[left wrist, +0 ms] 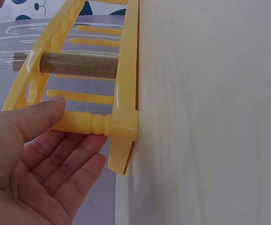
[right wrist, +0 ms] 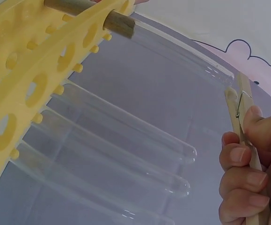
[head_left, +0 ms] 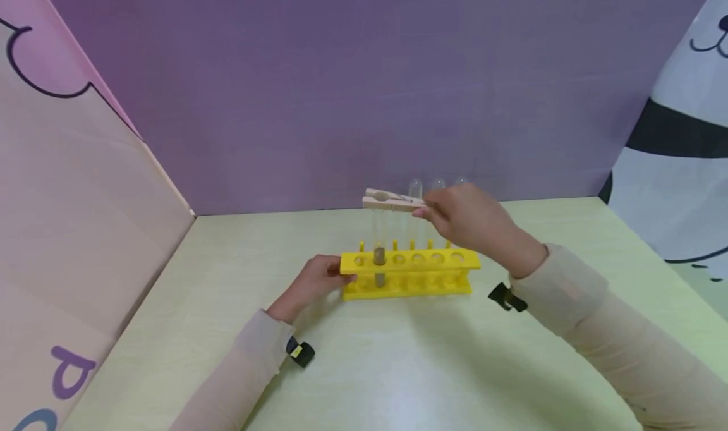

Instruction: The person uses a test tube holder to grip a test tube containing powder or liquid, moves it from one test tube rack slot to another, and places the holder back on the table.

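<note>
A yellow test tube rack (head_left: 408,269) stands on the table. My left hand (head_left: 315,278) grips the post at its left end, thumb in front and fingers behind. One upright glass test tube (right wrist: 182,49) in the rack holds brown grainy material (left wrist: 79,64). My right hand (head_left: 469,216) holds a wooden test tube clamp (head_left: 392,201) by its handles. The clamp's jaws are at the mouth of that tube; whether they grip the glass I cannot tell. Several empty test tubes (right wrist: 126,122) stand upside down on the rack's rear pegs.
A purple panel (head_left: 364,90) rises behind the table (head_left: 364,368). White panels with cartoon drawings stand on the left (head_left: 74,197) and right (head_left: 671,191). Black wrist cameras sit under both sleeves.
</note>
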Action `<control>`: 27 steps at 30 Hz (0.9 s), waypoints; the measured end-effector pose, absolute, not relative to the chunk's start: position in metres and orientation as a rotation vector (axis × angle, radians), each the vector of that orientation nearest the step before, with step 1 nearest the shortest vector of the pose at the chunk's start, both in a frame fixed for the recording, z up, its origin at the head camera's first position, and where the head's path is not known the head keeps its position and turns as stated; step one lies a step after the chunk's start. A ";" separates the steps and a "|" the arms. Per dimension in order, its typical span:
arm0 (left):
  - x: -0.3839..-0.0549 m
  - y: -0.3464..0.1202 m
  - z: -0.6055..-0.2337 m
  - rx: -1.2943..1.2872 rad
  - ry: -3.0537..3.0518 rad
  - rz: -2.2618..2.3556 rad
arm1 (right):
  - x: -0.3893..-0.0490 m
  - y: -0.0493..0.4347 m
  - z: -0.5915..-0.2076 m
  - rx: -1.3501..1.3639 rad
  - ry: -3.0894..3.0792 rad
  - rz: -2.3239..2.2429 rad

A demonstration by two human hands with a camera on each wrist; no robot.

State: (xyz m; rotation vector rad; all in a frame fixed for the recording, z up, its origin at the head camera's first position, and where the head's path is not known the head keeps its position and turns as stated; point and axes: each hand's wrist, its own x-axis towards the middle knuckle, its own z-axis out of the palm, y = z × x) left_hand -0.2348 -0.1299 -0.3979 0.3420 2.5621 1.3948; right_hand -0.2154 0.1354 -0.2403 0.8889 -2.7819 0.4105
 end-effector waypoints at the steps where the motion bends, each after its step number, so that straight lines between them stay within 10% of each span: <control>1: -0.235 -0.130 -0.398 0.339 2.560 1.397 | -0.216 0.136 -0.240 0.882 -2.782 0.411; 27: -0.235 -0.130 -0.397 0.348 2.554 1.404 | -0.208 0.161 -0.253 0.864 -2.692 0.466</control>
